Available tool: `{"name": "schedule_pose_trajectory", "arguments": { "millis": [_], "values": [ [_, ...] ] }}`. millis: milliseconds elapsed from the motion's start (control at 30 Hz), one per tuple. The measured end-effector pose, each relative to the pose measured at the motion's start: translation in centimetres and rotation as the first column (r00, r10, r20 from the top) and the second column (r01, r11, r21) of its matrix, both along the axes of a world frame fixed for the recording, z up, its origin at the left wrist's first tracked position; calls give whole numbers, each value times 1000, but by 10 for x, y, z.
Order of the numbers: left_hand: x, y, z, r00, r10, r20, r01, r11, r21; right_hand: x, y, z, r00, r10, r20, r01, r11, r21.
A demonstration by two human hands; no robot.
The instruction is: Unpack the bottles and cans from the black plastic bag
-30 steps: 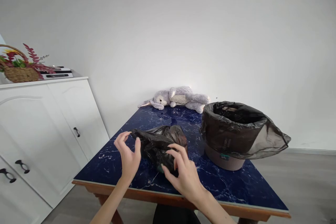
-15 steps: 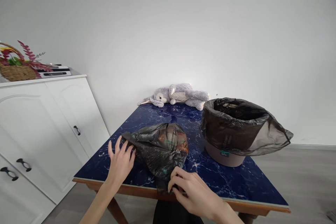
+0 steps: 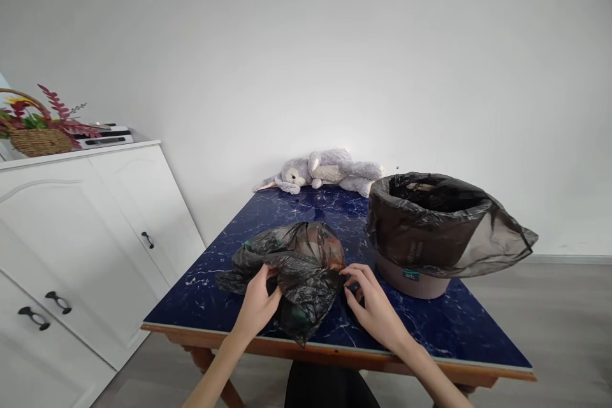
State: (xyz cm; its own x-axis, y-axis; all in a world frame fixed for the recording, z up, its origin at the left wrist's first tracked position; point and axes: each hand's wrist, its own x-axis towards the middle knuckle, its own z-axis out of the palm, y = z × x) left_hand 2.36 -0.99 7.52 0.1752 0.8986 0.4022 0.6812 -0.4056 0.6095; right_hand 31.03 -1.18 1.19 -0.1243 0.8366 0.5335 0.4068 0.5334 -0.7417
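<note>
On the blue marble-patterned table (image 3: 459, 331) lies a black plastic bag (image 3: 306, 268), crumpled, with reddish-brown and green contents showing dimly through the thin film. My left hand (image 3: 257, 306) is closed on the bag's near left side, pinching a fold. At the bag's right side, my right hand (image 3: 373, 309) has its fingertips pressed together on an edge of the plastic. What the bag holds cannot be made out. To the right of my right hand stands a brown-grey trash can (image 3: 421, 285), lined with another black bag (image 3: 430, 236) folded over its rim.
A grey plush toy (image 3: 329, 169) with long ears lies at the table's far edge against the wall. On the left is a white cabinet (image 3: 129, 204), topped by a wicker basket (image 3: 43, 141) of artificial flowers. The table's wooden front edge is close to me.
Both hands have moved off the bag's outer corners. My left hand went right and inward, my right hand up and right. The bag's loose plastic is now gathered toward the middle.
</note>
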Motion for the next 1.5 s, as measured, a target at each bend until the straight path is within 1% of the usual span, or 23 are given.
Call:
{"name": "schedule_pose_trajectory", "arguments": {
  "millis": [33, 100, 200, 267, 300, 367, 433, 467, 533, 633, 667, 700, 733, 800, 867, 933, 1000, 1067, 1133, 1200, 1267, 1367, 1500],
  "values": [
    [5, 0, 1, 1000, 1, 5, -1, 1000, 2, 0, 0, -3, 1000, -16, 2, 16, 1000, -11],
    [17, -3, 1, 999, -10, -52, 9, 1000, -6, -1, -1, -5, 998, -64, 21, 64, 998, -25],
    [36, -6, -4, 978, 22, -210, -39, 996, -76, -4, -5, -2, 979, -126, 162, 123, 992, 33],
    [48, -4, -8, 964, 51, -263, -82, 991, -109, -5, -8, 2, 944, -117, 308, 86, 990, 111],
    [53, -2, -9, 963, 48, -264, -81, 990, -116, -6, -9, 4, 922, -102, 373, 51, 988, 144],
    [57, 2, -10, 971, -1, -240, -31, 991, -131, -5, -13, 8, 886, -59, 460, -26, 984, 177],
    [51, 2, -4, 973, -47, -225, 14, 989, -147, -4, -16, 11, 869, -16, 494, -85, 980, 180],
    [44, 0, 2, 972, -48, -230, 12, 988, -155, -4, -18, 12, 866, 8, 500, -112, 978, 178],
    [22, -10, 18, 966, 1, -259, -47, 984, -172, -3, -20, 15, 863, 55, 501, -162, 972, 171],
    [-26, -34, 48, 953, 99, -286, -168, 959, -229, -5, -21, 18, 876, 83, 476, -180, 970, 163],
    [-43, -42, 58, 957, 106, -270, -177, 952, -252, -6, -20, 19, 884, 78, 460, -170, 972, 161],
    [-61, -50, 67, 963, 99, -250, -175, 937, -302, -7, -20, 20, 894, 68, 444, -154, 975, 160],
    [-78, -56, 74, 969, 121, -217, -192, 918, -348, -7, -19, 20, 902, 56, 429, -137, 978, 160],
    [-109, -66, 83, 959, 241, -149, -281, 871, -403, -8, -18, 20, 911, 37, 411, -111, 981, 157],
    [-133, -72, 90, 922, 376, -90, -379, 834, -401, -7, -18, 19, 913, 35, 407, -104, 983, 149],
    [-150, -74, 97, 865, 501, -46, -483, 802, -352, -6, -17, 16, 911, 44, 409, -107, 985, 133],
    [-161, -74, 109, 812, 583, -18, -562, 775, -290, -5, -17, 14, 914, 43, 404, -98, 988, 118],
    [-170, -69, 124, 785, 619, -18, -604, 760, -238, -5, -17, 11, 920, 31, 390, -80, 991, 111],
    [-177, -58, 140, 783, 621, -28, -613, 763, -204, -5, -17, 8, 929, 10, 371, -54, 993, 109],
    [-183, -42, 154, 787, 616, -31, -611, 771, -178, -5, -17, 6, 934, -12, 357, -27, 994, 103],
    [-186, -23, 164, 803, 594, -46, -591, 785, -184, -4, -17, 5, 938, -20, 347, -12, 996, 91],
    [-189, 11, 171, 844, 523, -122, -535, 803, -262, -5, -17, 4, 943, -12, 334, -16, 997, 80],
    [-190, 60, 170, 890, 415, -189, -456, 815, -357, -5, -16, 3, 947, -6, 322, -17, 997, 70]
  ]
}}
